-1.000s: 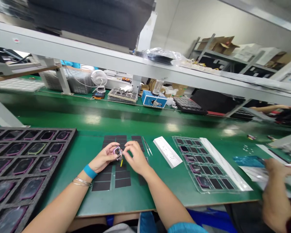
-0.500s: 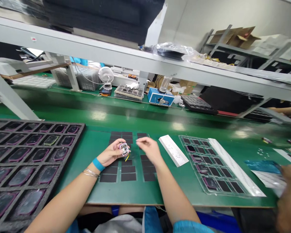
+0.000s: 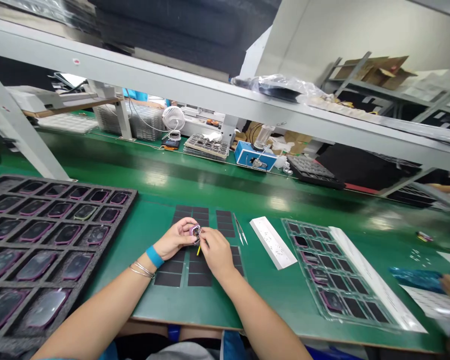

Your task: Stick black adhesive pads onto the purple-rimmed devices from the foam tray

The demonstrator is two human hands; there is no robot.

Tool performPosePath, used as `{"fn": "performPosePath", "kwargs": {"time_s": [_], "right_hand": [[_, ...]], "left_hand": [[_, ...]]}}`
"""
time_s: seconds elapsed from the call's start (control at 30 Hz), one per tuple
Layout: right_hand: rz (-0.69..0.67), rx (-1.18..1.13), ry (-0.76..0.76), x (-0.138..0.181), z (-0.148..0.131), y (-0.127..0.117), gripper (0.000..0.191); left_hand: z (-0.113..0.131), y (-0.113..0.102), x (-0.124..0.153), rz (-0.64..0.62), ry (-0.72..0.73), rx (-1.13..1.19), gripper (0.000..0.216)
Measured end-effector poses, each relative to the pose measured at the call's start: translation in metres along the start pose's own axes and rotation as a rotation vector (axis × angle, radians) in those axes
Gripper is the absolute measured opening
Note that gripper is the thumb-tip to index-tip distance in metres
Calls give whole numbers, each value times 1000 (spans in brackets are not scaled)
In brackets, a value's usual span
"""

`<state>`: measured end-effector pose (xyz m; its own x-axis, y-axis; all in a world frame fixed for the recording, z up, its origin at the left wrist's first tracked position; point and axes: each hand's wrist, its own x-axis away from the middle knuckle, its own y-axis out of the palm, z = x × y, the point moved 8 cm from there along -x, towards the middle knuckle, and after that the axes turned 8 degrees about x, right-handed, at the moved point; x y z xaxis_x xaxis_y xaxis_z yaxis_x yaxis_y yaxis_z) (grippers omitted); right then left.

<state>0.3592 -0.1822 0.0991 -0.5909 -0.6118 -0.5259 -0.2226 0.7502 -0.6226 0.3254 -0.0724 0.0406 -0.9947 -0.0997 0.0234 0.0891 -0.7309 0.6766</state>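
Pink-rimmed small device casing (image 3: 194,231) was held above black rectangular pads (image 3: 199,280), pinched by the left hand (image 3: 174,239). The right hand (image 3: 214,250) was closed on its thin yellow tab (image 3: 198,249) — tugged hard, the tab might be torn, or the casing dropped.

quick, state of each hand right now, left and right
left hand: closed on a small pink-rimmed part.
right hand: fingertips pinched shut at that part's edge; what they grip cannot be told.
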Motion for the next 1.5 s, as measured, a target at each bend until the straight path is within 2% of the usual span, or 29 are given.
{"fn": "performPosePath", "kwargs": {"time_s": [0.07, 0.13, 0.2, 0.27, 0.33, 0.37, 0.4, 0.5, 0.57, 0.63, 0.7, 0.8, 0.9, 1.0, 1.1, 1.3, 1.5], "right_hand": [[-29, -27, 40, 0, 4, 5, 14], [-47, -255, 170, 0, 15, 10, 10], [-166, -599, 346, 3, 26, 25, 35], [-404, -872, 525, 12, 29, 46, 53], [-576, -950, 660, 20, 32, 56, 47], [-580, -938, 701, 21, 36, 55, 41], [-527, -913, 715, 18, 42, 49, 37], [-225, -809, 604, 1, 51, 18, 34], [-120, -731, 473, -7, 46, 0, 30], [-171, -701, 374, -10, 33, -4, 28], [-291, -754, 364, -7, 24, 2, 34], [-421, -877, 517, 1, 24, 10, 28], [-429, -971, 663, 6, 31, 12, 12], [-391, -992, 689, 5, 35, 11, 21], [-319, -914, 621, 0, 38, 5, 33], [-274, -734, 291, -8, 24, -4, 23], [-227, -588, 239, -4, 24, -1, 25]], "left_hand": [[-1, -1, 0, 24, -4, 12, 42], [1, 1, 0, 24, -6, 42, 41], [5, 4, 1, 8, 10, 71, 42], [11, 4, 2, -8, 30, 80, 42], [16, 2, 3, -12, 46, 82, 43], [19, 1, 3, -10, 51, 83, 43], [20, -1, 2, -6, 51, 83, 43], [15, -5, 2, -4, -17, 64, 44], [5, -5, 2, -11, -108, 38, 44], [-4, -4, 3, -16, -185, 10, 43], [-9, -3, 4, -20, -227, -7, 41], [-11, -1, 5, -46, -244, -6, 41], [-10, 0, 6, -70, -239, -1, 42], [-10, -1, 6, -74, -236, -5, 42], [-11, 0, 6, -70, -250, -15, 42], [-16, 3, 8, -69, -322, 0, 41], [-24, 2, 10, -34, -397, -12, 38]]}}
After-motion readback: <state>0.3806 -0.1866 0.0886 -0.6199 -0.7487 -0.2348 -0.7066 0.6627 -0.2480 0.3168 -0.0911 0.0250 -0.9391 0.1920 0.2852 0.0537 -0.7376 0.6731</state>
